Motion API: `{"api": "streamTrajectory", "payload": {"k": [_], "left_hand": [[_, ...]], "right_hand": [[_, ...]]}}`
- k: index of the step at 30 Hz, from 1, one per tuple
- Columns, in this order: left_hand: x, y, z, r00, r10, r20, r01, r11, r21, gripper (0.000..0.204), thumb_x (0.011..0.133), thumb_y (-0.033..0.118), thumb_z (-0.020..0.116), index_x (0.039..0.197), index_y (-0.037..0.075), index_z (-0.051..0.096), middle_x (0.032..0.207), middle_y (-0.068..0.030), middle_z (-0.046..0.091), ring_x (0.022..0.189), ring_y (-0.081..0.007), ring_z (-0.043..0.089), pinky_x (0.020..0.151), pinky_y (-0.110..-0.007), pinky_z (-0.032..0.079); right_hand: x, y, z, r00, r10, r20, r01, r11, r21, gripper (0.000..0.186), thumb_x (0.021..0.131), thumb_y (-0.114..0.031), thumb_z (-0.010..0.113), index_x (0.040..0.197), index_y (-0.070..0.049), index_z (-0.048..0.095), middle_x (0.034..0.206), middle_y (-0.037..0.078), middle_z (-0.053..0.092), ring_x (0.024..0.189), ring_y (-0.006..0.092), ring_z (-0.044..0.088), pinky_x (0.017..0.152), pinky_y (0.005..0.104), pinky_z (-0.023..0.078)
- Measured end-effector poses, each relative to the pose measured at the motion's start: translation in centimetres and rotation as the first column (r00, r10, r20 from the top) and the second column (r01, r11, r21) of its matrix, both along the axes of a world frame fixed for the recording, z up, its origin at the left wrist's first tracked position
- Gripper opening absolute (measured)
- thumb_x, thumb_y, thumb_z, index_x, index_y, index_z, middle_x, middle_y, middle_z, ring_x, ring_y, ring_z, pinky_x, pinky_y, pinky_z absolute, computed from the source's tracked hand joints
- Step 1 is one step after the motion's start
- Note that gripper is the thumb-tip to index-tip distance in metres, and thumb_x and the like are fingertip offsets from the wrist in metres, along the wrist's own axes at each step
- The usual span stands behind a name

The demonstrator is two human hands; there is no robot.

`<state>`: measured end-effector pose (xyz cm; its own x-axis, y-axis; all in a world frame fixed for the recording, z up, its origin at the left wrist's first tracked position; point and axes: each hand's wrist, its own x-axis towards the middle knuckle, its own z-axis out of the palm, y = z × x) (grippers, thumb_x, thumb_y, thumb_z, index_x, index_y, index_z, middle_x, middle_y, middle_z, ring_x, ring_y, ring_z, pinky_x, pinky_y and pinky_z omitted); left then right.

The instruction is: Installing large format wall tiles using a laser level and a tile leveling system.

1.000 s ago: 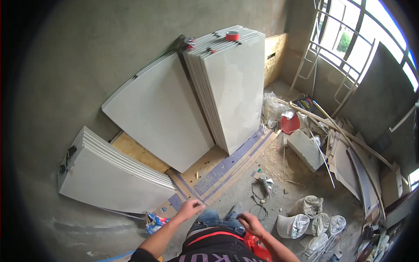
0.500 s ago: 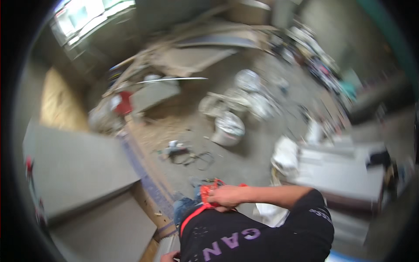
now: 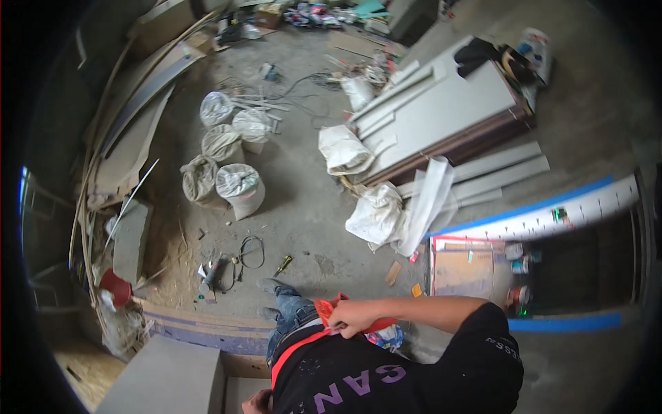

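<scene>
My right hand [image 3: 353,315] is at the waist, its fingers curled at the mouth of a red waist pouch [image 3: 323,309]. Something small and dark shows at the fingertips, too small to name. A red strap [image 3: 293,350] runs from the pouch across the black shirt. My left hand [image 3: 257,401] shows only in part at the lower edge, beside a grey panel [image 3: 169,376]; its fingers are mostly hidden. On the floor ahead of my feet lie a screwdriver-like tool with a yellow handle [image 3: 283,265] and a corded power tool [image 3: 215,273].
Several filled white sacks [image 3: 241,196] stand ahead on the left. To the right are a stack of pale boards [image 3: 434,114], more white sacks [image 3: 376,215] and a floor opening [image 3: 586,265] edged with blue strips. Long boards [image 3: 131,145] lean at the left, near a red bucket [image 3: 116,288].
The view has turned to the right, so the sacks and boards now appear farther left and the floor opening has come in. My right hand stays at the red pouch.
</scene>
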<state>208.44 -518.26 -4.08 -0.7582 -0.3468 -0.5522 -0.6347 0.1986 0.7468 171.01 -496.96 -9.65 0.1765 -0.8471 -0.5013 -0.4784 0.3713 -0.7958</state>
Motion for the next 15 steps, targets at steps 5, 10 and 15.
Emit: {"api": "streamTrajectory", "payload": {"k": [5, 10, 15], "left_hand": [[-1.9, -1.3, 0.6, 0.964, -0.238, -0.115, 0.217, 0.961, -0.172, 0.021, 0.095, 0.007, 0.061, 0.109, 0.0, 0.075, 0.099, -0.0218, 0.075, 0.09, -0.0307, 0.076, 0.081, -0.038, 0.057], [1.2, -1.6, -3.6, 0.958, -0.282, 0.049, 0.27, 0.948, 0.169, 0.022, 0.09, -0.001, 0.063, 0.108, -0.003, 0.075, 0.099, -0.0145, 0.078, 0.094, -0.0178, 0.072, 0.085, -0.033, 0.056], [-2.3, 0.0, -0.2, 0.955, -0.295, -0.03, 0.29, 0.909, 0.299, 0.019, 0.099, 0.009, 0.066, 0.109, -0.005, 0.074, 0.099, -0.0154, 0.078, 0.093, -0.0182, 0.071, 0.086, -0.035, 0.056]], "right_hand": [[5.1, 8.9, 1.2, 0.949, -0.279, 0.145, 0.266, 0.958, 0.103, 0.023, 0.076, -0.014, 0.073, 0.08, 0.001, 0.057, 0.065, 0.01, 0.052, 0.06, 0.0214, 0.052, 0.059, 0.0406, 0.041], [7.0, 10.1, 0.4, 0.933, -0.293, 0.206, 0.284, 0.956, 0.076, 0.023, 0.08, -0.017, 0.073, 0.081, 0.001, 0.058, 0.064, 0.009, 0.052, 0.06, 0.0205, 0.052, 0.059, 0.0396, 0.041], [6.1, 12.2, -3.7, 0.923, -0.178, 0.342, 0.158, 0.984, 0.085, 0.023, 0.082, -0.02, 0.075, 0.074, -0.004, 0.061, 0.059, 0.005, 0.057, 0.046, 0.0169, 0.055, 0.038, 0.0355, 0.042]]}}
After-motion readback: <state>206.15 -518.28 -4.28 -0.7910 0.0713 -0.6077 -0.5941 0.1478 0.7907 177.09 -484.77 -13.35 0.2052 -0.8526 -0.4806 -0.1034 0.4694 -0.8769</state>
